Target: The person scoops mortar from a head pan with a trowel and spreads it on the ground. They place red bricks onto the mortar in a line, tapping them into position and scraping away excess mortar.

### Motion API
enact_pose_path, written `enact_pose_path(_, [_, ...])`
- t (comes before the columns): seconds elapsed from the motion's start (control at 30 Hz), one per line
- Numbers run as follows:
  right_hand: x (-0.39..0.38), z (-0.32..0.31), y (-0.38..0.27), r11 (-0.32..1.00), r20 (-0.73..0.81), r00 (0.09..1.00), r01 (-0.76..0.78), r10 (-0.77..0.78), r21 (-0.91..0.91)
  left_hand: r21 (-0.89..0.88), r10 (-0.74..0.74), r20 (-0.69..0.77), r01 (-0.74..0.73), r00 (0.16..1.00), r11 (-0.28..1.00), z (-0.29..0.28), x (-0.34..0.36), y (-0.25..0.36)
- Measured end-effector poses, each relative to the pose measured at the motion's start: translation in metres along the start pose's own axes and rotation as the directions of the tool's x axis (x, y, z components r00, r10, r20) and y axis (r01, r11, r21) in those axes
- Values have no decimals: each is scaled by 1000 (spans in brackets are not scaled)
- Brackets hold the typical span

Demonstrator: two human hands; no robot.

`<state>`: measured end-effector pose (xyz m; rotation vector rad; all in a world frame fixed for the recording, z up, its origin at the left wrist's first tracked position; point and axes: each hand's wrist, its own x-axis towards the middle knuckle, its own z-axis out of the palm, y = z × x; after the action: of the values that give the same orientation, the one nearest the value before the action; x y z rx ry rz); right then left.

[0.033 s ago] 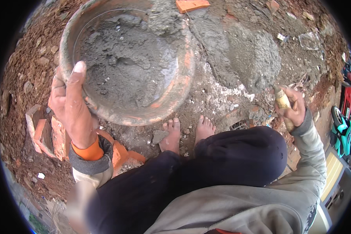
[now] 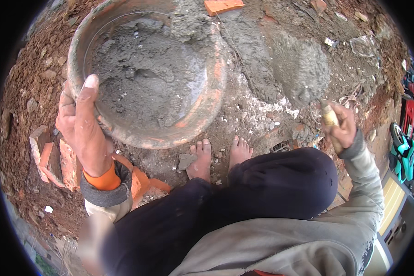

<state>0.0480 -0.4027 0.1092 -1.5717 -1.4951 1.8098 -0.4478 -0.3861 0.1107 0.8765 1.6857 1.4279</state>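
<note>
My left hand (image 2: pixel 83 126) grips the near left rim of a round clay basin (image 2: pixel 147 140), thumb over the edge and fingers around the outside. Wet grey mortar (image 2: pixel 147 73) fills much of the basin, with a thick lump heaped on its far right rim. Out to the right, my right hand (image 2: pixel 339 126) is wrapped around the pale wooden handle of a trowel (image 2: pixel 330 117). Grey mortar coats the trowel's blade, which points away from me beside the basin. Whether the blade touches the ground I cannot tell.
Broken bricks (image 2: pixel 70 166) stand left of my bare feet (image 2: pixel 200 158), with another brick piece (image 2: pixel 223 6) beyond the basin. Smeared mortar (image 2: pixel 250 55) covers soil between basin and trowel. A clear plastic cup (image 2: pixel 363 46) lies far right. A turquoise motorbike (image 2: pixel 404 154) is at the right edge.
Hardly anything differs. The whole view has shifted slightly, and both hands keep their grips on the basin and the trowel.
</note>
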Motion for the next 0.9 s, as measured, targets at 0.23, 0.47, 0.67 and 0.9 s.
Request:
enact_pose_path(0.23, [32,31,164,522,-374,927,-338,40,-783,-28,5,-31,-6,999,1000,14,1,2])
enact_pose_path(0.47, [82,-13,191,854,-366,900,-372,235,-365,16,22,43,-22,999,1000,-3,-1,5])
enact_pose_path(0.67, [54,4,283,524,-270,904,-414,332,-744,12,-63,3,63,998,998,16,-5,2])
enact_pose_path(0.9, [27,10,257,577,-202,884,-433,421,-693,53,-16,-30,18,999,998,4,-5,4])
